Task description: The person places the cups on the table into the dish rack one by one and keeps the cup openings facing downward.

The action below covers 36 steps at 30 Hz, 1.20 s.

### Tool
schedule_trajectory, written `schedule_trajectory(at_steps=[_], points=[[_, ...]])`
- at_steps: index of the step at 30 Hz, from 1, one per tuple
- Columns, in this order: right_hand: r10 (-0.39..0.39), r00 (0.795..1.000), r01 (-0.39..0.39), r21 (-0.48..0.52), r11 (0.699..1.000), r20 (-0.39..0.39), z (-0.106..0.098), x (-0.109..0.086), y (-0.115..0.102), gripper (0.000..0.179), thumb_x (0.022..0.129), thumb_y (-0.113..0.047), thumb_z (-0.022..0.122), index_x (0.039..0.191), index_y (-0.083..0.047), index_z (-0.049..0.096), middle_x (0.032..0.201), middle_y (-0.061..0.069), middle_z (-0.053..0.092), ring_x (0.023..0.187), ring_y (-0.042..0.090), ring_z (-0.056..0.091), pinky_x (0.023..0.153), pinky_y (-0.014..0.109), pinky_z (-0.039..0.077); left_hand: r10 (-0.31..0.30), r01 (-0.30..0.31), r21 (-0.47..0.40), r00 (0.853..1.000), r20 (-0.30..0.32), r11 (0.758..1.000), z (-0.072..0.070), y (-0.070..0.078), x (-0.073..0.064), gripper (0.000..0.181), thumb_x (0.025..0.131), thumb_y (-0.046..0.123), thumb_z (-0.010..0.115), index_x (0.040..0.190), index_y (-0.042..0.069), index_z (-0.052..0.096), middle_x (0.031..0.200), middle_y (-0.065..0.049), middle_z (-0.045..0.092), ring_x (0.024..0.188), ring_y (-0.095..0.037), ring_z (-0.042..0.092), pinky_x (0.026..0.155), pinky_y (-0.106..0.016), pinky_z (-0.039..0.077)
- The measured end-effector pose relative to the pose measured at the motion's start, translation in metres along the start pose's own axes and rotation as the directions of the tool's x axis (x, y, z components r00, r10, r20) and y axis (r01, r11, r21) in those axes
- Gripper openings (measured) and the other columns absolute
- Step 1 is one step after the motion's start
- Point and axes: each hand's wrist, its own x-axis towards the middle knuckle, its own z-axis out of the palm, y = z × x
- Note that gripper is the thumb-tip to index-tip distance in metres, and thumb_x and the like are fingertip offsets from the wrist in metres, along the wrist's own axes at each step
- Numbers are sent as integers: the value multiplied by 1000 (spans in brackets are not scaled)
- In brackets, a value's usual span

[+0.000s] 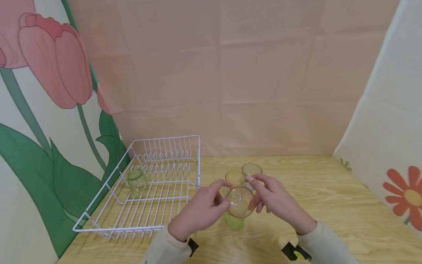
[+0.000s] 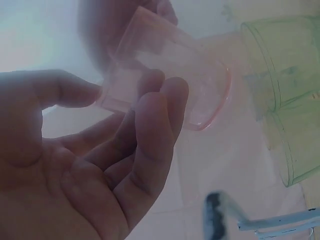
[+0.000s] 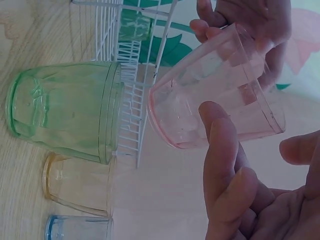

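A pink clear glass point(image 1: 240, 202) is held tilted between both hands, above the table. My left hand point(image 1: 204, 205) grips its left side; in the left wrist view the thumb touches one end and the fingers curl along the wall. At the right side, my right hand point(image 1: 275, 196) has bent fingers around the glass; its thumb stands near one end in the right wrist view. Below the pink glass is a green glass point(image 1: 234, 222) on the table. Behind it stand a yellowish glass point(image 1: 233, 176) and a bluish clear glass point(image 1: 252, 168), partly hidden by the hands.
A white wire dish rack point(image 1: 155, 198) stands on the left of the wooden table point(image 1: 316, 190). One green glass point(image 1: 137, 183) sits in its left part. A plain pinkish backdrop point(image 1: 227, 80) rises behind, with a tulip-printed cloth point(image 1: 56, 62) at the left.
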Motion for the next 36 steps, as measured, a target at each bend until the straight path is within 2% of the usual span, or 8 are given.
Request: schedule_trajectory(at_steps=[3, 9, 14, 17, 21, 25, 30, 36], points=[[10, 1000, -10, -1, 1000, 9, 0, 1, 1, 57, 105, -49, 43, 138, -3, 51, 65, 8, 70, 57, 26, 65, 44, 31, 44, 26, -26, 14, 1000, 10, 1000, 1, 2, -1, 37, 93, 11, 57, 129, 14, 58, 70, 10, 64, 53, -1, 54, 52, -21, 48], [17, 999, -17, -26, 1000, 30, 0, 2, 2, 57, 103, -49, 50, 136, -3, 53, 66, 7, 70, 57, 25, 65, 46, 32, 46, 96, -99, 111, 995, 36, 989, 1, 5, -2, 41, 92, 10, 58, 133, 17, 54, 75, 10, 66, 58, 3, 56, 55, -16, 48], [6, 999, -3, -58, 998, 46, 0, 3, 3, 57, 101, -48, 54, 135, -2, 55, 66, 6, 70, 56, 23, 65, 47, 32, 48, 111, -116, 160, 993, 36, 980, 1, 5, -3, 43, 91, 10, 59, 133, 18, 55, 75, 11, 66, 58, 4, 54, 55, -15, 47], [11, 999, -8, -62, 998, 44, 1, 4, 4, 58, 100, -50, 54, 135, -3, 56, 67, 6, 70, 57, 23, 65, 47, 32, 48, 99, -103, 150, 995, 30, 983, 0, 5, -4, 40, 93, 13, 60, 132, 20, 55, 75, 10, 66, 59, 4, 56, 56, -16, 47], [27, 999, -25, -67, 997, 31, 2, 4, 4, 56, 100, -52, 55, 133, -6, 58, 68, 5, 71, 57, 23, 65, 47, 31, 47, 53, -55, 95, 998, 28, 994, -1, 4, -4, 34, 102, 32, 57, 134, 22, 55, 75, 13, 66, 62, 3, 59, 60, -19, 49], [37, 999, -35, -70, 997, 22, 3, 3, 2, 54, 98, -53, 56, 131, -9, 60, 70, 5, 72, 60, 24, 65, 48, 32, 47, 1, -1, 70, 1000, 11, 998, -1, 2, -2, 45, 104, 49, 47, 136, 19, 54, 72, 13, 63, 60, -1, 58, 59, -22, 49], [28, 999, -26, -71, 997, 23, 3, 2, -1, 56, 97, -54, 58, 131, -10, 60, 73, 6, 72, 64, 28, 65, 48, 33, 47, -48, 50, 72, 999, -21, 996, 0, -1, -1, 52, 104, 54, 41, 139, 16, 50, 75, 11, 64, 61, -2, 57, 58, -24, 48], [19, 1000, -18, -63, 998, 23, 5, 1, -2, 58, 96, -54, 60, 132, -9, 58, 74, 6, 72, 64, 26, 65, 48, 33, 47, -76, 78, 55, 997, -32, 995, 0, 0, 0, 54, 104, 52, 43, 142, 15, 47, 74, 12, 66, 62, -3, 59, 60, -25, 49]])
